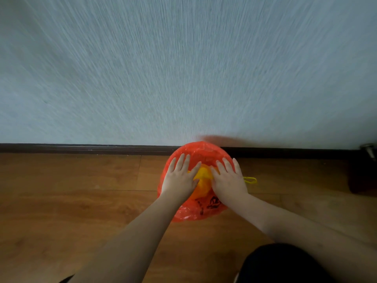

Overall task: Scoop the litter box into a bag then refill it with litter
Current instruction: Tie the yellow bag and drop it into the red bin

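Left hand (179,179), right hand (228,180) flat on red bag (204,209); fingers spread.

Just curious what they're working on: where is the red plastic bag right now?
The red plastic bag lies on the wood floor against the wall's dark baseboard, centre frame, under both flat hands.

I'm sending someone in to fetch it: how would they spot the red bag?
Follow the dark baseboard along the pale wall to where both hands rest. The red plastic bag sits there on the wooden floor, translucent with black print, something yellow showing at its middle.
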Motion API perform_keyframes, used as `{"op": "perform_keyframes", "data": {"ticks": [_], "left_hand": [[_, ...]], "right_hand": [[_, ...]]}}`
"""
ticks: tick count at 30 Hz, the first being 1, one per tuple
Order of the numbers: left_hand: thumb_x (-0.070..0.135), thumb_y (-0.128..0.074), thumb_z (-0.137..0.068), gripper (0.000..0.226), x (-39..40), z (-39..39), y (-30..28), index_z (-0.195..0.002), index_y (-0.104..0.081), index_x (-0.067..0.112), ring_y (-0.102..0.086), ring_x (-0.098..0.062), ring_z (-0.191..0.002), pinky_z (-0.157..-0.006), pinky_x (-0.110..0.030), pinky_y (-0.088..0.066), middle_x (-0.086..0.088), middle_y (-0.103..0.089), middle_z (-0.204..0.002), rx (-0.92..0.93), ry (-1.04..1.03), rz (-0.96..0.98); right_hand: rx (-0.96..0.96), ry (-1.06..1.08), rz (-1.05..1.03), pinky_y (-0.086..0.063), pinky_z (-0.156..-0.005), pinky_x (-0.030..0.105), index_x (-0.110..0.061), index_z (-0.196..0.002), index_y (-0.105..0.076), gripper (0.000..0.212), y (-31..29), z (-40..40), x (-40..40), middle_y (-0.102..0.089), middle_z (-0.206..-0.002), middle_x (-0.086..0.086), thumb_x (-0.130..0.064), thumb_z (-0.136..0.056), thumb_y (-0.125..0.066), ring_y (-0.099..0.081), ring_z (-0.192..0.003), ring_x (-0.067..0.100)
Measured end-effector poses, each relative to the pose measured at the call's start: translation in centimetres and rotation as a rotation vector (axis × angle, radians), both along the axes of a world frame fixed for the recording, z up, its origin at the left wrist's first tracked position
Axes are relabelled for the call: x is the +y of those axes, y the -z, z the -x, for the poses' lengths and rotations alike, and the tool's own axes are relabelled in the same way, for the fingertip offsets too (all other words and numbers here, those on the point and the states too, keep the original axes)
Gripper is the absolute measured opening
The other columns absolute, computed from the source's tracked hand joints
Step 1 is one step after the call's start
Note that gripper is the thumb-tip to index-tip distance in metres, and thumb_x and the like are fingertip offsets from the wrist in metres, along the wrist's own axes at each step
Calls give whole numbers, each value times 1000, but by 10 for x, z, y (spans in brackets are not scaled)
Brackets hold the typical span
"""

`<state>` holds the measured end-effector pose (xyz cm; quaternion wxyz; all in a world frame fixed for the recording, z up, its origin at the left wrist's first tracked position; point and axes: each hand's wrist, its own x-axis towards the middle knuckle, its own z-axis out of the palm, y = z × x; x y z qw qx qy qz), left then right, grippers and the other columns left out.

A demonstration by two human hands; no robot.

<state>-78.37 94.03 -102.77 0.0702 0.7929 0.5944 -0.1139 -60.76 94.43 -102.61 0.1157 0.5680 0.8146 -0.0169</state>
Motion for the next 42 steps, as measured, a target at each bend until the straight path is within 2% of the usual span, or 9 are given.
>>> {"op": "perform_keyframes", "data": {"ticks": [3, 7, 11, 17, 20, 26, 33, 38, 42], "left_hand": [[57, -19, -100, 63, 0, 3, -1, -155, -4, 31, 4, -29, -150, -121, -49, -1, -11, -4, -163, -8, -14, -17], [59, -13, -99, 64, 1, 6, -5, -156, -7, 30, 3, -29, -150, -121, -51, -2, -10, -6, -163, -19, -49, -7], [61, -14, -98, 62, -5, 3, -26, -154, -18, 33, 3, -34, -150, -120, -54, -4, -8, -9, -163, -47, -94, 52], [58, -12, -99, 62, -19, -4, -98, -155, -12, 31, -1, -32, -150, -118, -54, -4, -5, -11, -163, -85, -153, 94], [55, -9, -100, 61, -30, -4, -146, -155, -7, 31, 0, -29, -150, -119, -54, -5, -3, -9, -164, -99, -197, 128], [53, -10, -100, 58, -36, -4, -267, -155, -6, 33, 0, -27, -151, -119, -57, -8, 0, -7, -164, -118, -247, 92], [54, -3, -99, 58, -43, -4, -417, -154, 0, 36, 11, -23, -150, -119, -57, -2, 4, 2, -164, -114, -185, 80], [59, -3, -98, 60, -44, 5, -528, -154, 3, 37, 13, -21, -149, -118, -59, 0, 6, 4, -164, -114, -175, 48], [61, 4, -95, 64, -59, 10, -611, -151, 19, 34, 20, -19, -147, -117, -61, 3, 9, 14, -162, -116, -174, 82]], "right_hand": [[51, 11, -25, -26, -113, 54, -15, -130, -58, 47, 1, 0, 2, -56, -134, 13, -36, -88, -58, -45, -131, 33], [100, 0, -72, -33, -109, 54, -14, -127, -60, 44, 1, 0, 6, -60, -128, 13, -35, -89, -57, -50, -125, 33], [129, 17, -17, -29, -111, 49, -17, -136, -52, 55, -16, -5, 12, -55, -135, 11, -40, -91, -31, -46, -129, 30], [106, 14, 120, -16, -117, 46, -23, -148, -32, 69, -88, -12, 4, -34, -153, 6, -52, -91, -7, -24, -143, 27], [92, 19, 169, -13, -119, 45, -26, -150, -24, 60, -135, -9, -8, -27, -156, 4, -51, -97, -12, -18, -145, 25], [111, 54, 144, -17, -118, 47, -23, -148, -31, 55, -250, -3, -30, -35, -152, 5, -43, -97, -25, -25, -143, 26], [195, 113, 84, -24, -115, 46, -20, -144, -40, 58, -395, 5, -40, -44, -146, 6, -40, -95, -16, -34, -139, 26], [235, 97, 54, -13, -116, 42, -26, -144, -33, 52, -494, 2, -40, -38, -150, 1, -42, -99, -13, -27, -143, 23], [275, 95, 7, -14, -117, 42, -28, -143, -38, 73, -580, 1, -52, -39, -151, 0, -52, -94, 10, -29, -143, 22]]}}
